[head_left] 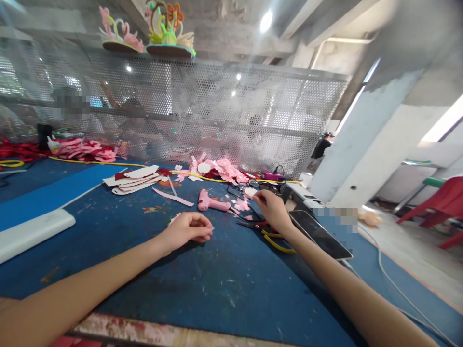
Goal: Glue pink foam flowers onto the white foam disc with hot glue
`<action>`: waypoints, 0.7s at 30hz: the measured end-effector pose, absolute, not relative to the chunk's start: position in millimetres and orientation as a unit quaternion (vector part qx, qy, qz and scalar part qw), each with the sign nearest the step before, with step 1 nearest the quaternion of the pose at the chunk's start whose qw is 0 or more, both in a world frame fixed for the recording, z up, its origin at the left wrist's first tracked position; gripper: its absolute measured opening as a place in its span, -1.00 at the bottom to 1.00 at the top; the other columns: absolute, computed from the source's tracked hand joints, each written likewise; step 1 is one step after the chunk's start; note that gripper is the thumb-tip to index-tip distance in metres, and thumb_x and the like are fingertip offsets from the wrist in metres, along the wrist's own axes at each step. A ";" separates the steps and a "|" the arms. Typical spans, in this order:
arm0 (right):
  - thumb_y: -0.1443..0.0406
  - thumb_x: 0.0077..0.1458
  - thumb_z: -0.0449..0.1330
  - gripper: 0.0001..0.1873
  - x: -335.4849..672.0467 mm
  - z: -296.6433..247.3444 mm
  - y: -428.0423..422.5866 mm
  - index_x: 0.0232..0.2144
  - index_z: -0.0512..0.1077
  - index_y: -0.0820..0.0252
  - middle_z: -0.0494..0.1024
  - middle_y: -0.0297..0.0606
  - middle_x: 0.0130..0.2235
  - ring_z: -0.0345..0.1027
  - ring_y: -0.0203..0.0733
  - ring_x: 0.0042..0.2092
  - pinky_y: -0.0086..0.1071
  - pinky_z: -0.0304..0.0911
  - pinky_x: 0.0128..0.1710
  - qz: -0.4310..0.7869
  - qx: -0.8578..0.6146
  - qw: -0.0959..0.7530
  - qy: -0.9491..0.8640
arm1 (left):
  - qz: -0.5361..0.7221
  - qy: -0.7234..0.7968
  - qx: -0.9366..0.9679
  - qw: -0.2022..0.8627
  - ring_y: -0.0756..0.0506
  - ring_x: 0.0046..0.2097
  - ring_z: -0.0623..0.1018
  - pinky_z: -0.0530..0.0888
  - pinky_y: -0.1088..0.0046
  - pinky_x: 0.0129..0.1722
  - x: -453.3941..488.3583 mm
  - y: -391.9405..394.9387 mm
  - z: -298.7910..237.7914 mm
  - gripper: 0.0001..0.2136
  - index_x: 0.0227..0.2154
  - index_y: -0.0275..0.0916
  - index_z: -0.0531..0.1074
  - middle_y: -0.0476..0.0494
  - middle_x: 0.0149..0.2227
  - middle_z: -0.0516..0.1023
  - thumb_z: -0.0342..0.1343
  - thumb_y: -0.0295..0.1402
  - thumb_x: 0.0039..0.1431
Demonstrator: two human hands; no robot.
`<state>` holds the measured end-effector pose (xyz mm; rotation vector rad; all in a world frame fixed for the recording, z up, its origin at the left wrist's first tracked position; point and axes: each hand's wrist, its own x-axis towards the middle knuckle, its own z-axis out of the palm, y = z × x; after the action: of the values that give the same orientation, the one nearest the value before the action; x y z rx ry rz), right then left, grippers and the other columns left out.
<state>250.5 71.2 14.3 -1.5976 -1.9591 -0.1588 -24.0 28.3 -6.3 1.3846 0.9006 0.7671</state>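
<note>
Both bare arms stretch out over the scuffed blue work table [231,284]. The left hand [188,229] rests on the surface with its fingers curled loosely inward over a small pink paper piece [172,219]; only a sliver of that piece peeks out behind the knuckles, so its shape is hard to make out, and I cannot tell whether the fingers actually pinch it. The right hand [271,207] lies further forward, its fingertips drawn together on a small pale cut-out [250,192], which is partly covered by the fingers. Just beside this hand lie scattered pink scraps [241,205], and near its wrist a pair of yellow-handled pliers [277,241], half hidden under the forearm. A dark, flat tablet [320,236] lies to the right of the forearm, its far corner blurred out. A pink glue gun [211,202] lies on its side between the 2 hands, further back. Behind it is a heap of pink and white paper petals [220,169], and to the left a stack of white and dark red cut sheets [133,179]. A white oblong block [32,231] is cut off at the left edge. Behind the perforated metal screen [217,111] figures show only dimly. On top of it stand 2 colourful craft displays [148,31], cropped by the upper edge. A red plastic chair [441,205] is cut off at the right.
</note>
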 end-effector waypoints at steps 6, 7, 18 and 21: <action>0.32 0.05 0.04 -0.80 261.5 10.0 76.1 -0.34 0.44 0.30 0.52 -0.15 -0.34 0.35 -0.21 -0.32 -0.40 0.17 -0.30 0.005 -0.604 0.247 -0.758 | 0.333 0.416 0.628 0.567 0.03 -0.43 0.50 0.41 0.54 -0.37 -25.0 30.2 -4.8 -0.84 -0.43 -0.32 0.42 -0.09 -0.47 0.51 0.20 -0.34 -0.06; 0.34 0.03 0.06 -0.79 262.0 10.6 76.3 -0.31 0.44 0.30 0.52 -0.15 -0.31 0.35 -0.21 -0.31 -0.41 0.18 -0.29 0.015 -0.601 0.235 -0.764 | 0.333 0.417 0.628 0.566 0.03 -0.43 0.49 0.41 0.53 -0.37 -25.2 30.4 -4.7 -0.84 -0.43 -0.32 0.41 -0.09 -0.48 0.51 0.19 -0.34 -0.06; 0.15 0.00 0.09 -0.73 261.3 32.0 61.3 -0.53 0.43 0.22 0.52 -0.26 -0.48 0.33 -0.21 -0.44 -0.41 0.14 -0.45 0.153 -0.564 0.049 -0.810 | 0.317 0.416 0.645 0.557 0.02 -0.43 0.49 0.38 0.53 -0.39 -26.1 33.3 -6.2 -0.83 -0.42 -0.33 0.42 -0.06 -0.48 0.50 0.18 -0.34 -0.07; 0.18 0.03 0.06 -0.77 255.9 38.3 56.1 -0.42 0.39 0.23 0.50 -0.24 -0.44 0.34 -0.20 -0.40 -0.42 0.15 -0.44 0.161 -0.567 0.054 -0.806 | 0.316 0.415 0.646 0.557 0.02 -0.43 0.49 0.38 0.53 -0.40 -26.2 34.0 -7.3 -0.83 -0.42 -0.32 0.42 -0.05 -0.51 0.49 0.19 -0.34 -0.08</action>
<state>255.9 56.1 38.3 -1.7241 -2.4486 0.4883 -26.2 34.0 -7.3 1.5255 0.9802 0.7459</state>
